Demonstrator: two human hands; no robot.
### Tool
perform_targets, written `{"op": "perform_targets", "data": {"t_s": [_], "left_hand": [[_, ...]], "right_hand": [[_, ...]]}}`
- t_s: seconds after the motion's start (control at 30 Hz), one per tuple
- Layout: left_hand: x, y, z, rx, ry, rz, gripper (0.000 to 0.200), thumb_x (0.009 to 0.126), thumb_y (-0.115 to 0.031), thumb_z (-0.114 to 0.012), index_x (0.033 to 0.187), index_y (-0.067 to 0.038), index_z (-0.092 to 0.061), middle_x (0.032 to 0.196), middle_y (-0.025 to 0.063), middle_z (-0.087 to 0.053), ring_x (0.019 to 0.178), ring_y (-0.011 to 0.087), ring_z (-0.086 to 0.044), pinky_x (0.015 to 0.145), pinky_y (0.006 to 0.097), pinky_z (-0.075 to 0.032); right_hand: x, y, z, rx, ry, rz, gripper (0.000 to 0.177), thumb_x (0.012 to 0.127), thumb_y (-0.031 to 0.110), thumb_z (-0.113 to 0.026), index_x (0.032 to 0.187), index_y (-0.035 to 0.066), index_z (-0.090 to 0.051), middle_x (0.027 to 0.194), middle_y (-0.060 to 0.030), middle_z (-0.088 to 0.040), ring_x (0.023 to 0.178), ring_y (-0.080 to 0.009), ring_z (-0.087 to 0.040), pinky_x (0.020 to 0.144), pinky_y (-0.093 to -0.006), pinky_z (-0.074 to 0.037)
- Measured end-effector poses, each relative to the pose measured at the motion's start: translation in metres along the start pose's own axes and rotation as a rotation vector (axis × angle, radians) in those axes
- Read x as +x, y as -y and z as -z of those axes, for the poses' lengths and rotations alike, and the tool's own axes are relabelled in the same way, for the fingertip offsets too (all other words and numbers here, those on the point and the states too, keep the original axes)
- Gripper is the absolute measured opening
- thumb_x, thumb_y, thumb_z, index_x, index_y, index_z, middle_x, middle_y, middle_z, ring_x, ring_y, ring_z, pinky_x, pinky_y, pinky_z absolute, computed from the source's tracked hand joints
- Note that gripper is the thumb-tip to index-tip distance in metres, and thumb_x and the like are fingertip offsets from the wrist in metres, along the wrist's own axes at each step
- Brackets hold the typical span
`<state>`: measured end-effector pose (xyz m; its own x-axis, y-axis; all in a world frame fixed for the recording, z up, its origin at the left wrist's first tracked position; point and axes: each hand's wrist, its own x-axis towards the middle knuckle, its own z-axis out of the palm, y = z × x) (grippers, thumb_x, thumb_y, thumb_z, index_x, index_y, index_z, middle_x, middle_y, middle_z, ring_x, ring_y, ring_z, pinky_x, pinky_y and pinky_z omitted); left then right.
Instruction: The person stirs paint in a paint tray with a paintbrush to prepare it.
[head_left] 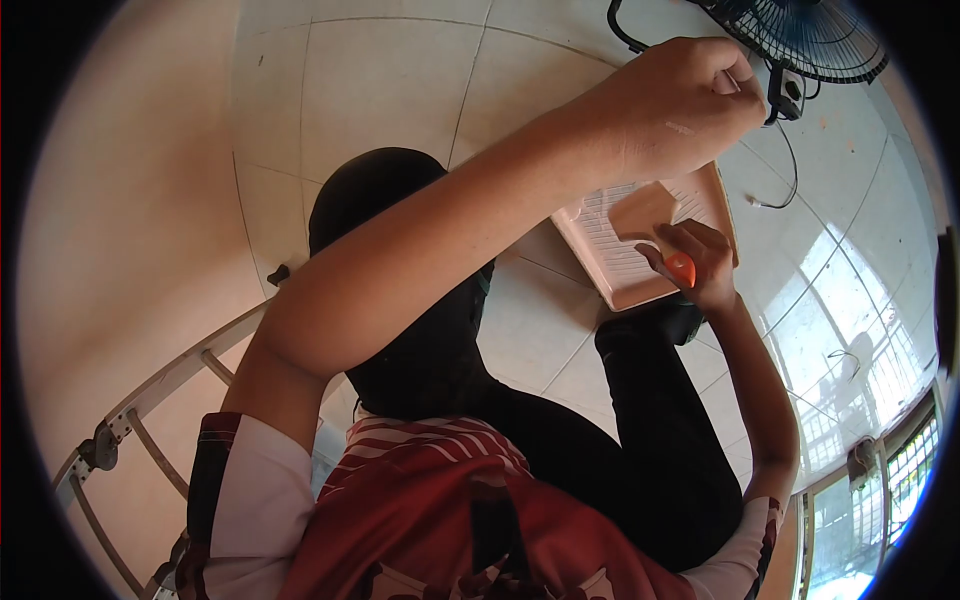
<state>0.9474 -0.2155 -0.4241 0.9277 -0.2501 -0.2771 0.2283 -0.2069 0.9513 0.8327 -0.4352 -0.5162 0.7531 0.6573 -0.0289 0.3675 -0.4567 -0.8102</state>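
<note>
My right hand (700, 262) is closed around the handle of a wide, flat paintbrush (642, 212). The orange end of its handle sticks out toward me. Its broad, peach-coloured head lies over the ribbed floor of a paint tray (648, 297), which is coated in the same pale peach. My left arm stretches across the view, with my left hand (712, 105) above the far side of the tray. Its fingers are curled in; what they hold, if anything, is hidden. My left forearm and hand cover the tray's far end.
A standing fan (810, 35) is at the upper right, near my left hand, with a cable (795, 175) on the tiled floor (390, 85). A metal ladder (165, 375) lies at the lower left beside the wall (130, 230). My knee (380, 190) is under my left arm.
</note>
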Motion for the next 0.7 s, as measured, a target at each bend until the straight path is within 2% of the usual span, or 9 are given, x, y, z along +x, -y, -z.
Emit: {"op": "perform_targets", "data": {"t_s": [0.07, 0.2, 0.27, 0.37, 0.5, 0.57, 0.7], "left_hand": [[0.0, 0.002, -0.004, 0.031, 0.001, -0.051, 0.033, 0.09, -0.03, -0.063, 0.103, -0.002, -0.071, 0.1, 0.0172, -0.074, 0.092, 0.0274, -0.073, 0.086, 0.0344, -0.056], [-0.004, -0.003, -0.006, 0.012, 0.03, -0.038, 0.033, 0.089, -0.03, -0.063, 0.105, -0.002, -0.071, 0.099, 0.017, -0.074, 0.092, 0.0274, -0.073, 0.086, 0.0346, -0.056], [-0.005, -0.005, -0.006, -0.011, 0.035, -0.016, 0.033, 0.089, -0.03, -0.063, 0.104, -0.001, -0.071, 0.1, 0.0169, -0.074, 0.092, 0.0271, -0.073, 0.086, 0.0347, -0.056], [-0.004, 0.0, -0.009, 0.031, 0.002, -0.082, 0.033, 0.089, -0.03, -0.063, 0.102, -0.001, -0.071, 0.1, 0.0167, -0.074, 0.091, 0.0266, -0.073, 0.085, 0.0348, -0.056], [-0.004, -0.002, -0.003, 0.03, -0.029, -0.074, 0.033, 0.089, -0.031, -0.063, 0.101, -0.001, -0.071, 0.098, 0.0164, -0.075, 0.089, 0.0263, -0.073, 0.084, 0.0349, -0.056], [-0.005, -0.007, 0.0, -0.004, -0.025, -0.013, 0.033, 0.089, -0.032, -0.064, 0.101, -0.002, -0.071, 0.096, 0.0162, -0.075, 0.087, 0.0263, -0.073, 0.083, 0.0347, -0.056], [-0.003, -0.006, -0.005, 0.029, -0.032, -0.021, 0.034, 0.09, -0.032, -0.063, 0.101, -0.001, -0.071, 0.097, 0.0169, -0.075, 0.087, 0.0271, -0.073, 0.084, 0.0349, -0.057]], "right_hand": [[-0.015, -0.005, 0.002, -0.03, -0.026, 0.032, 0.034, 0.075, 0.014, -0.091, 0.096, 0.001, -0.069, 0.073, -0.0113, -0.066, 0.059, -0.025, -0.064, 0.054, -0.0356, -0.051], [-0.037, -0.014, -0.007, -0.081, -0.045, -0.035, 0.031, 0.075, 0.013, -0.091, 0.092, 0.0, -0.068, 0.073, -0.0123, -0.066, 0.06, -0.0264, -0.065, 0.054, -0.0374, -0.051], [-0.038, -0.014, -0.013, -0.088, -0.221, -0.119, 0.031, 0.076, 0.013, -0.091, 0.094, 0.0, -0.068, 0.075, -0.0134, -0.068, 0.063, -0.0283, -0.068, 0.057, -0.0381, -0.053], [-0.022, -0.014, -0.017, -0.068, -0.259, -0.093, 0.032, 0.076, 0.013, -0.091, 0.095, 0.0, -0.069, 0.08, -0.0147, -0.071, 0.067, -0.0308, -0.071, 0.061, -0.0374, -0.057], [0.002, -0.023, -0.013, -0.073, -0.207, -0.026, 0.035, 0.076, 0.015, -0.091, 0.098, -0.001, -0.069, 0.086, -0.0155, -0.073, 0.072, -0.0315, -0.073, 0.064, -0.0367, -0.059], [0.01, -0.026, -0.011, -0.047, -0.173, -0.093, 0.036, 0.078, 0.012, -0.09, 0.105, -0.002, -0.071, 0.097, -0.0175, -0.076, 0.084, -0.0329, -0.075, 0.075, -0.0369, -0.061], [0.015, -0.035, -0.009, -0.024, -0.232, -0.032, 0.038, 0.078, 0.014, -0.09, 0.108, 0.0, -0.071, 0.098, -0.0162, -0.076, 0.085, -0.0324, -0.075, 0.075, -0.0381, -0.061]]}}
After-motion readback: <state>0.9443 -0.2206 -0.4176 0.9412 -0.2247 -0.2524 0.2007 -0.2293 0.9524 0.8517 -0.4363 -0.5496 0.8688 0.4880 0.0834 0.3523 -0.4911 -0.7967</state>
